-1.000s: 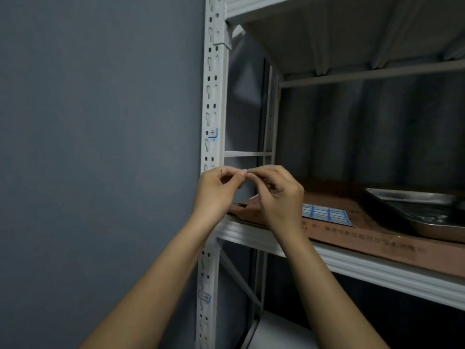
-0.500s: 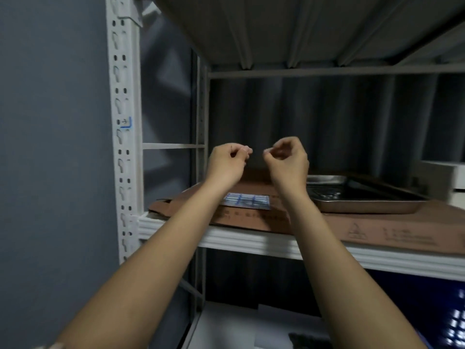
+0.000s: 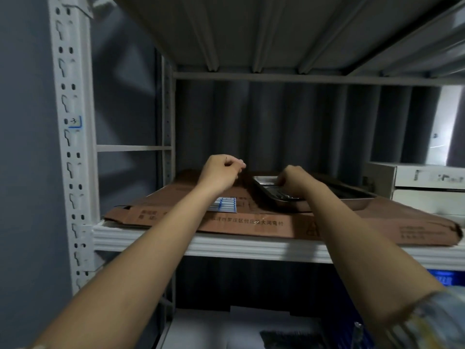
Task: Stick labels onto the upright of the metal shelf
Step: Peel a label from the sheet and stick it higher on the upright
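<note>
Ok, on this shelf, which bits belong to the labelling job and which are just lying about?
Part of the job:
- label sheet, lying flat on the cardboard
- upright of the shelf
- label stuck on that upright

Lying about:
- flattened cardboard
- metal tray, where the right hand reaches
- white box at the far right

You are standing in what is looking like a storeroom: a white slotted metal shelf (image 3: 73, 172) is carrying flattened cardboard (image 3: 251, 220), a steel tray (image 3: 274, 195) and boxes (image 3: 412, 180) toward its right edge, against a plain grey wall (image 3: 25, 147).
</note>
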Tool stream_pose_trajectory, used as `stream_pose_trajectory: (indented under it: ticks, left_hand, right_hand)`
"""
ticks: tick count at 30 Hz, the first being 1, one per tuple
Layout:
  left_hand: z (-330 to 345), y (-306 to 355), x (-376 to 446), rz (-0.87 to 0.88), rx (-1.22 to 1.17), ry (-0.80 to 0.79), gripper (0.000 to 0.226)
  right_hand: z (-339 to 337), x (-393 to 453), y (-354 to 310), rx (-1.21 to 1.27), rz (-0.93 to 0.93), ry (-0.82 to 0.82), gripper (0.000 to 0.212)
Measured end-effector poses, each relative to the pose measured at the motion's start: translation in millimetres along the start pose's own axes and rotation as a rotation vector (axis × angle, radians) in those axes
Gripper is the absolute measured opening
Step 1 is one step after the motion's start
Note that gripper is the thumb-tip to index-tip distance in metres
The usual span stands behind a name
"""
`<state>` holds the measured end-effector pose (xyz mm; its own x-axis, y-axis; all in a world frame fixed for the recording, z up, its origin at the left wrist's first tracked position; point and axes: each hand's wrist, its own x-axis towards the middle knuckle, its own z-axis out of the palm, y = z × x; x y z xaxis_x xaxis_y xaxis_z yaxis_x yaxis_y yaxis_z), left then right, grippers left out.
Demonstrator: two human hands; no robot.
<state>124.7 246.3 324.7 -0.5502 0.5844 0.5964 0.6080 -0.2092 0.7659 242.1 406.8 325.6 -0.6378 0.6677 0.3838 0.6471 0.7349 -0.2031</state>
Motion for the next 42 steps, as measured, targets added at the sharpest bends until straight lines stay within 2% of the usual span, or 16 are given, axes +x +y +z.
stream_pose_trajectory:
  ticks: [3,5,7,9,12,15,19,23,26,29,31,36,42]
  left_hand:
    - [-4,-1,-1,0.003,0.014,0.003,0.019]
    - [-8,-3,-1,0.000,0.019,0.004,0.019]
    - [-14,-8,-1,-0.002,0.007,0.026,0.021]
    - [-25,-11,-2,0.011,0.022,0.076,0.024]
    - [-53,-17,-3,0.059,0.112,0.232,0.027]
    - [-95,-28,-3,0.091,0.127,0.382,0.030]
    - [-161,-34,-15,0.165,0.147,0.549,0.025]
    - [-217,-41,-24,0.306,0.213,0.736,0.013]
    - [-246,-55,-20,0.244,0.394,0.759,0.022]
    - [-259,-66,-12,0.085,0.488,0.667,0.049]
    - [-257,-67,-7,0.038,0.497,0.588,0.061]
    - [-245,-65,-1,0.034,0.343,0.502,0.060]
    - [-248,-72,0,0.032,0.328,0.484,0.053]
  right_hand:
    - [2,1,-3,0.003,0.024,-0.004,0.031]
    - [3,1,-8,-0.077,0.028,0.050,0.024]
    - [3,1,-21,-0.105,-0.031,0.098,0.027]
    - [3,1,-42,0.005,-0.159,0.166,0.027]
    - [4,-3,-92,0.247,-0.337,0.318,0.013]
    - [12,-4,-146,0.477,-0.501,0.343,0.025]
    - [25,-5,-221,0.702,-0.617,0.345,0.015]
    - [37,-5,-283,0.827,-0.679,0.439,0.015]
    - [36,-4,-314,0.756,-0.734,0.533,0.017]
    - [30,2,-329,0.650,-0.730,0.591,0.022]
    - [27,7,-333,0.589,-0.729,0.582,0.022]
    - [22,10,-341,0.389,-0.769,0.610,0.021]
    - [30,6,-352,0.066,-0.741,0.698,0.018]
